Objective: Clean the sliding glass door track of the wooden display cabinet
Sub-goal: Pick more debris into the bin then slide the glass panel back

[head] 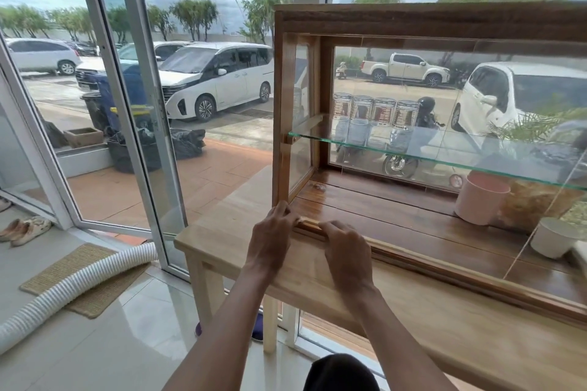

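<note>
The wooden display cabinet (428, 20) stands on a light wooden table (222, 232), with its front open at the left end. Its sliding door track (413, 260) runs along the bottom front edge. My left hand (271, 235) rests at the track's left corner, fingers pinched together against the groove. A small pale speck shows at those fingertips, and I cannot tell what it is. My right hand (346, 252) sits just to the right, fingers curled down onto the track rail. A glass pane (540, 263) covers the cabinet's right part.
Inside are a glass shelf (444, 159) with several glass jars (374, 111), a pink cup (481, 198) and a white cup (552, 236). On the floor to the left lie a white ribbed hose (79, 282), a woven mat (63, 267) and shoes. Behind stand glass doors.
</note>
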`<state>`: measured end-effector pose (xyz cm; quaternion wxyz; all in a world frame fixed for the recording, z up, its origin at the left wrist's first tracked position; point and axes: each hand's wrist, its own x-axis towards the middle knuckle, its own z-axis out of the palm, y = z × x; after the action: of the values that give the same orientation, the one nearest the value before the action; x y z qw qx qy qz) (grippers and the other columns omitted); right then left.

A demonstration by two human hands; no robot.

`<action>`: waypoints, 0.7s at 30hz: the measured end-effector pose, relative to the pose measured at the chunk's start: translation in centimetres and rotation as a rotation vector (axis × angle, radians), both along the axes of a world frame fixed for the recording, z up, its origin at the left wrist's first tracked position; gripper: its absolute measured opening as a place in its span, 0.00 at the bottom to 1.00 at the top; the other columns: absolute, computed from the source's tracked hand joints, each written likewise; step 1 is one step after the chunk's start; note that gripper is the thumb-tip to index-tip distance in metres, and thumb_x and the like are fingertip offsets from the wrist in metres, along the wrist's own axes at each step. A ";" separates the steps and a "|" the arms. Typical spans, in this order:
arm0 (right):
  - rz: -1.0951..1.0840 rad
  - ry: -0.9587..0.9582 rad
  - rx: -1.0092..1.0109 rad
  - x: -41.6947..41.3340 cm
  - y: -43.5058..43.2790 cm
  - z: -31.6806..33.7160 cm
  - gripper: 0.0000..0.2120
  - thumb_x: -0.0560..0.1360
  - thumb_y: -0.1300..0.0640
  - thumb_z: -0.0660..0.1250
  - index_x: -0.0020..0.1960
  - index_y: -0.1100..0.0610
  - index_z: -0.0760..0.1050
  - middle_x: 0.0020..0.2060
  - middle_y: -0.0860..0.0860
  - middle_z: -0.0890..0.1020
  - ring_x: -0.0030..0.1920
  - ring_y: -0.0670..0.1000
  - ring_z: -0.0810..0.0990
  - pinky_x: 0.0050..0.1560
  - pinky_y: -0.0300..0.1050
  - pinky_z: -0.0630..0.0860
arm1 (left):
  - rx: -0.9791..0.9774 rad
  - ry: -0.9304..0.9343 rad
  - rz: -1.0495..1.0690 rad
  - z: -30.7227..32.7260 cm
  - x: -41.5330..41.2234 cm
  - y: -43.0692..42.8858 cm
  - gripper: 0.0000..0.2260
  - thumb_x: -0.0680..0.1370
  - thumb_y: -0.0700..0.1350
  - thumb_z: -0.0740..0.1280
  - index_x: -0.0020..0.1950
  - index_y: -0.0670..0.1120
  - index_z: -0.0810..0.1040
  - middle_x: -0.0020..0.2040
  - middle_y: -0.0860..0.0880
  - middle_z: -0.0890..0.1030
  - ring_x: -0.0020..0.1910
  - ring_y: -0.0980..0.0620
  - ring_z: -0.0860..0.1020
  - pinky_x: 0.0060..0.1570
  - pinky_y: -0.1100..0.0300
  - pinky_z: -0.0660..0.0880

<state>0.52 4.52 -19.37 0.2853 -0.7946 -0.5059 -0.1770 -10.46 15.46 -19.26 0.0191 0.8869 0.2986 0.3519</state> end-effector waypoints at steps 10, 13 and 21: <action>0.064 -0.059 0.240 -1.2 -0.2 0.3 0.13 0.69 0.65 0.78 0.52 0.56 0.86 0.44 0.51 0.87 0.43 0.55 0.81 0.48 0.44 0.64 | -0.048 -0.320 0.107 0.4 -5.3 -1.5 0.03 0.78 0.41 0.70 0.51 0.44 0.83 0.45 0.47 0.85 0.48 0.50 0.80 0.42 0.57 0.80; 0.153 0.085 0.304 -4.2 0.9 1.9 0.12 0.72 0.68 0.74 0.53 0.57 0.85 0.46 0.52 0.87 0.44 0.55 0.84 0.49 0.47 0.72 | -0.102 -0.386 0.224 0.9 -8.9 -0.4 0.05 0.78 0.41 0.71 0.52 0.45 0.84 0.44 0.46 0.85 0.48 0.48 0.81 0.42 0.57 0.77; 0.378 0.335 0.339 -13.4 4.6 0.3 0.10 0.72 0.69 0.74 0.52 0.60 0.86 0.46 0.54 0.88 0.41 0.49 0.85 0.49 0.44 0.82 | -0.192 -0.395 0.434 -1.9 -19.5 0.4 0.04 0.76 0.41 0.73 0.50 0.46 0.85 0.45 0.48 0.86 0.48 0.48 0.80 0.41 0.61 0.69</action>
<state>-12.88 9.08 -19.08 0.5212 -0.6457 -0.5538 -0.0690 -29.96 15.88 -21.14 0.0848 0.7110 0.5035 0.4835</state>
